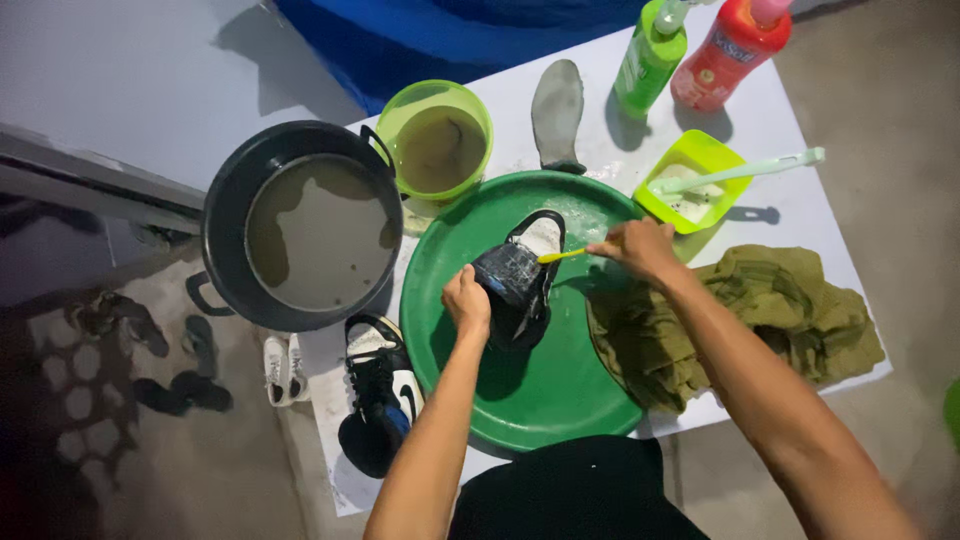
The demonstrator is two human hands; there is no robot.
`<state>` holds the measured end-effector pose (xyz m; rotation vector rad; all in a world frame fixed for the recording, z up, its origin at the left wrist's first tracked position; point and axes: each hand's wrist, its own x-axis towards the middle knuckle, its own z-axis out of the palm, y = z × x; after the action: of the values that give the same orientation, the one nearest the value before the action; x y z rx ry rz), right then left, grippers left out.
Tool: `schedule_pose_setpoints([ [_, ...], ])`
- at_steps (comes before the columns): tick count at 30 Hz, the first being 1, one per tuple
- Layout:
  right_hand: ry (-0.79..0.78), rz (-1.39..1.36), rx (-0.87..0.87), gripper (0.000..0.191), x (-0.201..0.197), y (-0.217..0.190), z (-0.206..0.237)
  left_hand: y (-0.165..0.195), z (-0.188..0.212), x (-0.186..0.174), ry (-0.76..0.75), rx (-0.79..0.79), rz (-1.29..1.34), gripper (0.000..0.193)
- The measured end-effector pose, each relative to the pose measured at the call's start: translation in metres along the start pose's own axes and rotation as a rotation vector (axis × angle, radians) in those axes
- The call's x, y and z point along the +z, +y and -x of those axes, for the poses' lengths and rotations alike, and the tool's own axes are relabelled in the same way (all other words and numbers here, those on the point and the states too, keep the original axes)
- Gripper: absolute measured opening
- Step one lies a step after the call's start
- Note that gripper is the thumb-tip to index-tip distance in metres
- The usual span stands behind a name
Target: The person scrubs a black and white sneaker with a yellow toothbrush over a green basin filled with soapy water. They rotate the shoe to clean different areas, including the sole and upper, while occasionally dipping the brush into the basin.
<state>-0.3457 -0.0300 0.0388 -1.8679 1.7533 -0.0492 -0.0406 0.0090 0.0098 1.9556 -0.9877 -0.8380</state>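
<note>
Landmark: green basin (560,400). Left of it, black pot (305,225) of murky water; just beside the basin's lower-left rim, a second black-and-white sneaker (380,385). Left hand (467,303) inside the basin, closed on a black sneaker (515,280) held upright over the basin floor. Right hand (640,247) over the basin's upper-right rim, gripping a yellow toothbrush (562,255), bristles touching the shoe. Olive cloth (790,310) lies right of the basin, overlapping its rim.
</note>
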Motion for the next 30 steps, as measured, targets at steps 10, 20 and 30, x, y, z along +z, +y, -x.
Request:
schedule_pose_setpoints([
  [10, -0.244, -0.315, -0.152, 0.057, 0.030, -0.015, -0.016, 0.002, -0.003, -0.003, -0.006, -0.084, 0.051, 0.039],
  [20, -0.158, -0.868, 0.246, 0.058, 0.078, -0.013, 0.048, 0.093, 0.057, -0.079, -0.416, 0.857, -0.464, 0.050],
  [30, -0.056, -0.973, 0.239, 0.052, 0.048, -0.007, 0.061, 0.086, 0.058, -0.069, -0.431, 0.971, -0.748, 0.031],
])
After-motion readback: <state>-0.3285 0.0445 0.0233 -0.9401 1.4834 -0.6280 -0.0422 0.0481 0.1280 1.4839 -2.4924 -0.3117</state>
